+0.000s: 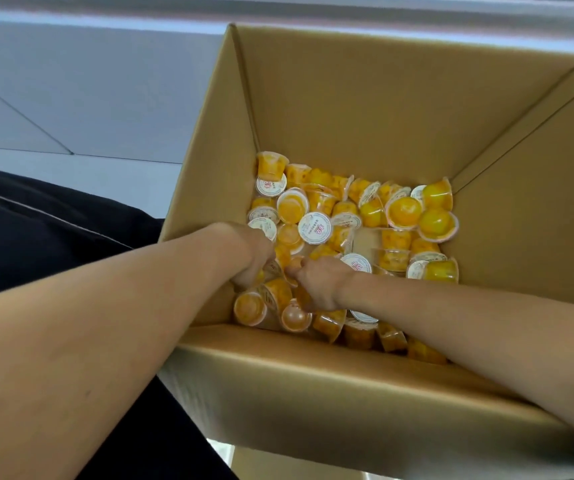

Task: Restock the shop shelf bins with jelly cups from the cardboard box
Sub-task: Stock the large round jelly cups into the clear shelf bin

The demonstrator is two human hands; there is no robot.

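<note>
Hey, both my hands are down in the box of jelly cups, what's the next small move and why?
Probably close both hands on a handful and lift it straight up. The left hand and right hand are already down among the loose jelly cups at the bottom of the cardboard box, whose tall walls rule out pulling sideways.

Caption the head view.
Both hands dig among orange jelly cups inside an open brown cardboard box.
</note>
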